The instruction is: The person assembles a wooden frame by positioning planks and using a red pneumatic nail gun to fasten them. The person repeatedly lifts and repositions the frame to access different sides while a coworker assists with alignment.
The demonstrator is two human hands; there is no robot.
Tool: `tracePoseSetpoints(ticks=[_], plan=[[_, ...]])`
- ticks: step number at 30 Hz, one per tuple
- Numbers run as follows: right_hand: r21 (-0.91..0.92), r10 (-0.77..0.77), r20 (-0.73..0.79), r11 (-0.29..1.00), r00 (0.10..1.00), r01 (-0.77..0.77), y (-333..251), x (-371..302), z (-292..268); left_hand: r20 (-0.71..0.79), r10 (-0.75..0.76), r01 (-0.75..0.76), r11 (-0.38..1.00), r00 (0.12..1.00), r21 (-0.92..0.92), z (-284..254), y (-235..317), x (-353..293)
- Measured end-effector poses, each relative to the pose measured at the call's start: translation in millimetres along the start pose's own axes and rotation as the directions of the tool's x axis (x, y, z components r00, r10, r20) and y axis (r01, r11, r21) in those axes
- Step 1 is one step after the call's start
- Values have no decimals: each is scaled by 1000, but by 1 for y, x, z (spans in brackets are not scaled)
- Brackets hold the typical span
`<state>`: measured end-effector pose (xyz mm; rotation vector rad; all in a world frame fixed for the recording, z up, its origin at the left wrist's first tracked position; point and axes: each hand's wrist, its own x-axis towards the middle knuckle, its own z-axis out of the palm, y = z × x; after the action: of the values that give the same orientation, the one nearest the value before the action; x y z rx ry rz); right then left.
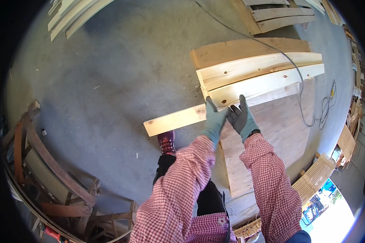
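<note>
Both my hands wear grey-green work gloves. My left hand (215, 117) is over a narrow pale board (172, 120), its fingers stretched toward the edge of the knotty board (267, 84) beyond. My right hand (243, 120) is close beside it, with finger and thumb spread near that same edge. Whether either palm presses on the wood cannot be made out. The narrow board's left end sticks out past the others, over my shoe (166, 142). Behind the knotty board lie a second pale board (255, 69) and a browner one (247, 49).
A wide plywood sheet (267, 137) lies under the boards at right. A grey cable (267, 44) crosses the boards and coils on the floor. Wooden frames (56, 162) stand at left. Pallet-like slats (284, 15) lie far right, more pale strips (79, 16) far left.
</note>
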<state>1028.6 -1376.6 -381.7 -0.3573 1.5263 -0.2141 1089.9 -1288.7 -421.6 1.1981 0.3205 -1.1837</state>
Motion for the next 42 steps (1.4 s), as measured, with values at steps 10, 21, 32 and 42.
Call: tracePoseSetpoints(ticks=[10,21,32,42], plan=[[51,-73,230,997,970,63,10,25,-25,50,-103,91,975,993,204,22,-9,-53],[31,-193,128,981,973,191,-43,-172,-100,209,132,-180,956,969,231,50,65,-243],[88,-83,56,993,995,77,-120,-526,-244,306,-270,318,940,913,-121,18,80,-445],[-569,123,-327,766,937,-300,-150,-825,-340,505,-682,835,524,529,-168,153,17,-559]])
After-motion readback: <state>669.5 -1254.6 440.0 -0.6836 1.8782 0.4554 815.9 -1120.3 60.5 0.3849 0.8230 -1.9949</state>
